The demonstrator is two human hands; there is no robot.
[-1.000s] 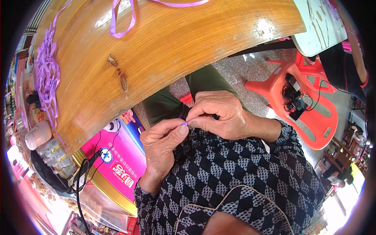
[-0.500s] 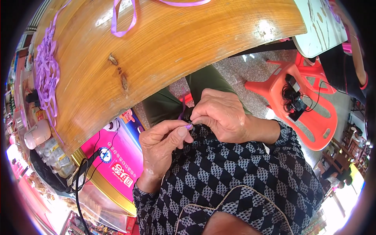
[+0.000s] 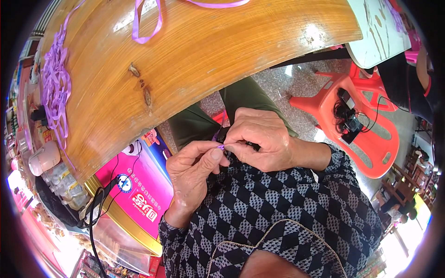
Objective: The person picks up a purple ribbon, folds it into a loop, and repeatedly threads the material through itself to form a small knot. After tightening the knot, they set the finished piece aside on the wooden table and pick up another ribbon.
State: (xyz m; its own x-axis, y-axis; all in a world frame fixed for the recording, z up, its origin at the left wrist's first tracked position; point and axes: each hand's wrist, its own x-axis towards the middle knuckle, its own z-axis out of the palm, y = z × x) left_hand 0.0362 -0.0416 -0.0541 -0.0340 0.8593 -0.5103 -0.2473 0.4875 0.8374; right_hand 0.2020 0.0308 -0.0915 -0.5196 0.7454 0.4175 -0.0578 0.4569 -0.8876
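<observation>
Above my lap, both hands meet at a small folded bit of purple ribbon (image 3: 221, 147). My left hand (image 3: 192, 169) pinches it between thumb and forefinger. Thumb and fingers of my right hand (image 3: 260, 139) close on its other side, fingertips touching the left ones. A length of the ribbon hangs down between my knees, partly hidden behind the right hand. On the wooden table (image 3: 208, 51) ahead lie a loop of purple ribbon (image 3: 157, 28) and, along the left edge, a tangled heap of purple ribbon (image 3: 55, 88).
To the right stands a red plastic stool (image 3: 371, 134) with black cables and small devices (image 3: 347, 118) on it. A white table (image 3: 378, 32) and another person's arm (image 3: 422, 67) are at the far right. A pink box (image 3: 134, 185) and bottles (image 3: 67, 185) are at left.
My right hand has shifted slightly, its fingertips now closer to the left thumb on the ribbon. At the far right, the other person's arm has drawn back from the white table.
</observation>
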